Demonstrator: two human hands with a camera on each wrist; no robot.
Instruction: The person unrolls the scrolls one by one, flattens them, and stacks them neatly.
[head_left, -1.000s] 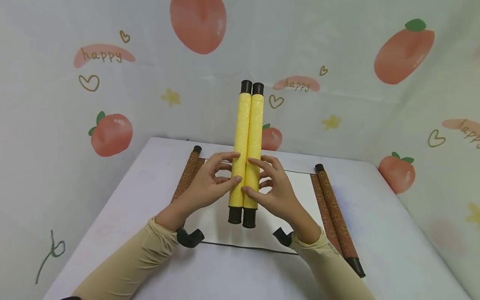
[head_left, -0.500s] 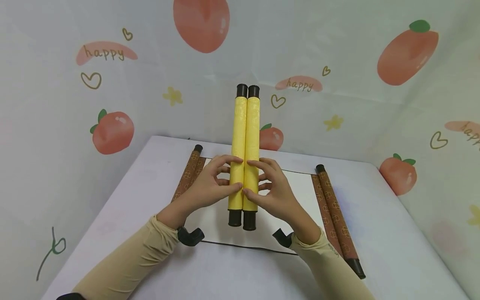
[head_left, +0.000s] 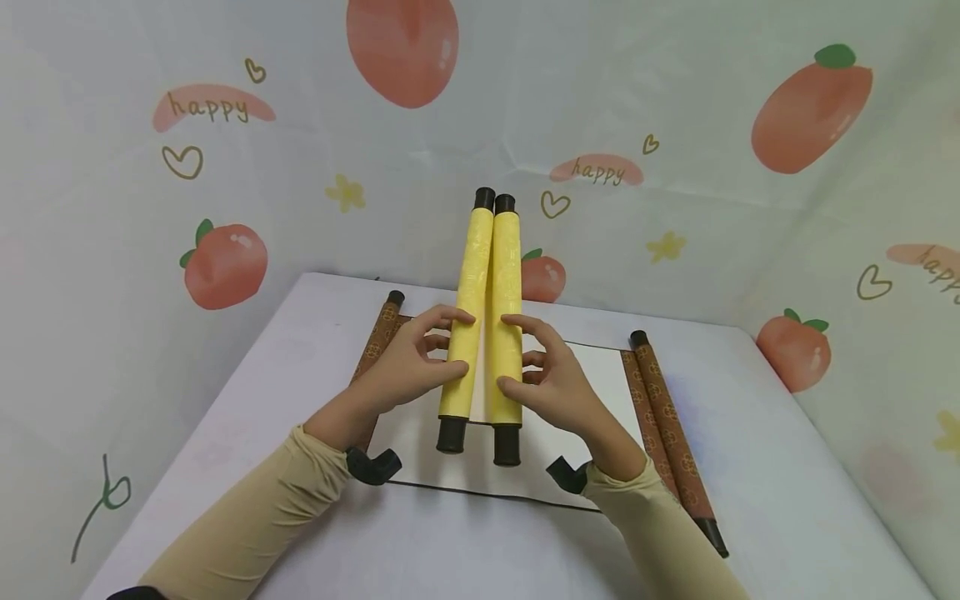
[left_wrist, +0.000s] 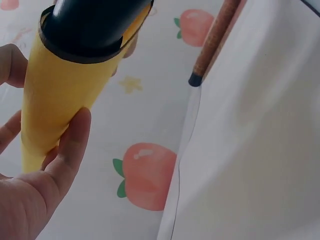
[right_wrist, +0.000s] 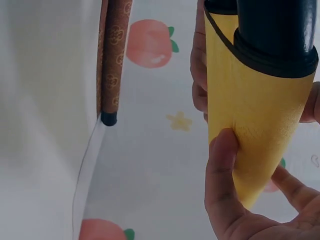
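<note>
Item one, a yellow patterned scroll on two slender rollers with black end caps (head_left: 507, 275), is held raised above the table, midway between both hands. Its left roller is pinched between thumb and curled fingers by the left hand (head_left: 408, 367); its right roller is pinched likewise by the right hand (head_left: 553, 379). The lower ends are parted, the upper ends set close together; whether those touch cannot be told. Between the rollers a narrow pale strip of sheet with a dark lower edge (head_left: 481, 383) is exposed. Opening is judged to be barely begun, with most of the sheet presumed wound and its spreading left undone. Item two, a white rectangular sheet edged in thin black (head_left: 600, 375), is laid out flat beneath, flanked by a brown gold-patterned left roller (head_left: 372, 346) and a matching right roller (head_left: 675, 429), both black-capped; its unrolling is judged complete. Both are borne by a pale, lilac-tinged table surface (head_left: 765, 467). The table is backed by a white cloth-like wall covering (head_left: 697, 83), printed with red peaches (head_left: 227, 265), yellow flowers, outlined hearts and the word "happy". Beige sleeves (head_left: 255, 508) are worn on both arms.
</note>
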